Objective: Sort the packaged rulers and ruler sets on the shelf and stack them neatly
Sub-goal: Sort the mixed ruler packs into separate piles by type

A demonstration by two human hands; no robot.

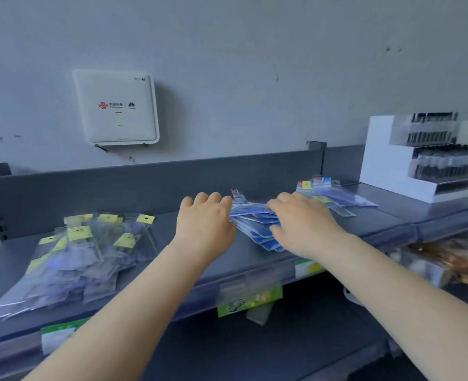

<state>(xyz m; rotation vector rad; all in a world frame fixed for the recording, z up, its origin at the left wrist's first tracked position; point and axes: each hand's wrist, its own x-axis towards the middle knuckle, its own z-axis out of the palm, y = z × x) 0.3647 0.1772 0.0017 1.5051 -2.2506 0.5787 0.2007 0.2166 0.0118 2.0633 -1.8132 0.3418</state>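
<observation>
A fanned bunch of blue ruler packs [257, 224] lies on the grey shelf [387, 224] between my hands. My left hand [205, 218] grips its left end, fingers curled over the far edge. My right hand [301, 221] holds the right side, fingers over the top and thumb against the near edge. A loose heap of clear ruler-set bags with yellow header cards [73, 257] lies at the shelf's left. Another small pile of blue packs with red-and-yellow headers [329, 195] sits behind my right hand.
A white tiered display box of dark pens [425, 158] stands at the shelf's right end. A white router box [117, 108] hangs on the wall above. Green price labels [249, 299] line the shelf's front lip. Goods fill the lower shelf at right [453, 262].
</observation>
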